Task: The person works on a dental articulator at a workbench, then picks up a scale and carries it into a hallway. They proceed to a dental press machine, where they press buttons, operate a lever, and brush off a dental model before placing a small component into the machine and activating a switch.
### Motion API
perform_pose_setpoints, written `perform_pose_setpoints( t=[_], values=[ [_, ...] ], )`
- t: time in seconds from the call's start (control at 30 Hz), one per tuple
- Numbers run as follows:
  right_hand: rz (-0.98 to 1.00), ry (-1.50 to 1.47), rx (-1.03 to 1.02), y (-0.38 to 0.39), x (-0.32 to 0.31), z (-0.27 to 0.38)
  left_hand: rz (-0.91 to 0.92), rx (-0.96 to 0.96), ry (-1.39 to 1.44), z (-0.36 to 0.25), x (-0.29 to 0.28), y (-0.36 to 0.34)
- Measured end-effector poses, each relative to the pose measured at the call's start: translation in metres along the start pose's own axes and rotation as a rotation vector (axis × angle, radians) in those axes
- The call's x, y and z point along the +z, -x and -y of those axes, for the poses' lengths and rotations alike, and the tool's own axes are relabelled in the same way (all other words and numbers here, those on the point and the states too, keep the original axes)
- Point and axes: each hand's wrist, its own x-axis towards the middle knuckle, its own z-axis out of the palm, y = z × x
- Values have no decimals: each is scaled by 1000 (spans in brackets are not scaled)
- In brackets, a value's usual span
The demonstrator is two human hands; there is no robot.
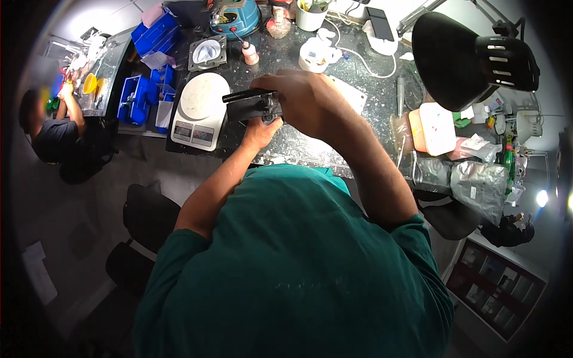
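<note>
In both hands, above the near edge of the workbench, is a dark boxy tool with a flat black plate along its top. I cannot make out its exact kind. My right hand reaches over from the right and closes on its right end, the fingers partly hidden behind it. From below, my left hand grips its underside beside a small round metal part. Just left of the tool stands a white kitchen scale with a round pan and a small display.
The speckled black workbench carries a blue machine, a pink bottle, a white tub and a cabled phone. A black lamp overhangs the right side. Blue bins stand left; another person works beyond.
</note>
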Motion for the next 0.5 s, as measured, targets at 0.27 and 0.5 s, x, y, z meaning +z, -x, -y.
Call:
perform_pose_setpoints(
  t=[0.27,0.5],
  values=[
    [-16,-40,42,-5,-1,-3,16,82,-34,-56,-35,35],
    [7,-32,106,-6,3,-1,22,82,-153,-62,-41,78]
  ],
)
